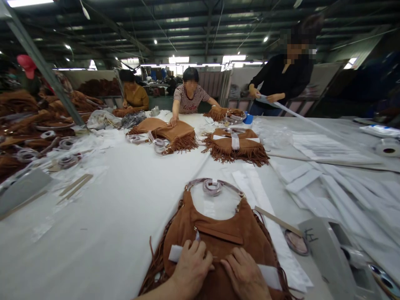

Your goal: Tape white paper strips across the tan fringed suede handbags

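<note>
A brown fringed bag point(218, 227) lies flat on the white table, its wrapped handle at the far end with a coiled strap point(212, 187) inside the handle's loop. My left hand point(193, 266) presses on the bag's front below the zipper pull, fingers bent and close together. To its right, my right hand point(243, 271) rests on the same bag with curled fingers. White strip ends point(175, 253) show at both sides of the bag, partly hidden under my hands. Whether either hand pinches anything thin is hard to make out.
More brown bags point(236, 146) lie farther back, where a person reaches over them. A grey tape dispenser point(340, 254) stands at right near white paper strips point(337, 196). Brown goods point(18, 125) are heaped at left. Another person holds a long strip.
</note>
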The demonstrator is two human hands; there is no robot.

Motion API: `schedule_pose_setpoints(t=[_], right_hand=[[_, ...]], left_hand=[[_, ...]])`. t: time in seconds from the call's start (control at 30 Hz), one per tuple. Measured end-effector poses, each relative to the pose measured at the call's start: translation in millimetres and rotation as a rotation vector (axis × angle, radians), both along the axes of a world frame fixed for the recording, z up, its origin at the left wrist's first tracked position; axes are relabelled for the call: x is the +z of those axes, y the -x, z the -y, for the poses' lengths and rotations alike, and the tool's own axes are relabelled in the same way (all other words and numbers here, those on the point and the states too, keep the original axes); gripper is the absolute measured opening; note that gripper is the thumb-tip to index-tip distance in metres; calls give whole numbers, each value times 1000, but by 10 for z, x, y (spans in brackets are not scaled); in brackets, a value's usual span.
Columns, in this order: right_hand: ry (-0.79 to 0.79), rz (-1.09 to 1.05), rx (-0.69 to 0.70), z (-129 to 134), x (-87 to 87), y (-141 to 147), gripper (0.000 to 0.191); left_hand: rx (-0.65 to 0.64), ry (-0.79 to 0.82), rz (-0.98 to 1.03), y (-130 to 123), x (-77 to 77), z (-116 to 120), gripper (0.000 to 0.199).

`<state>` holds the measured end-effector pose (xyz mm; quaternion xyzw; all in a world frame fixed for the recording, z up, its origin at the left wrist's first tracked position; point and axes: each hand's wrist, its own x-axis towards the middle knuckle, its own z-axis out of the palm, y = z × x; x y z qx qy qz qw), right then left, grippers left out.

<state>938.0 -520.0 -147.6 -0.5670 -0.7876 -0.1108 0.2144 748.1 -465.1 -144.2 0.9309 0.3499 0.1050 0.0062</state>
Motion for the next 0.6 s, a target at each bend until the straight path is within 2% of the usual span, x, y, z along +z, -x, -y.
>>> schedule_pose_setpoints(t=[0.2, 0.43, 0.6], right_hand=[[38, -20, -22, -43, -58, 10, 25], [120, -66, -76, -114, -107, 15, 28], [162, -114, -85, -148, -103, 27, 25]], left_hand=[[31, 58, -4, 44, -65, 9, 12], [16, 216, 30, -8, -202, -97, 14], [33, 204, 80, -13, -177, -125, 10]])
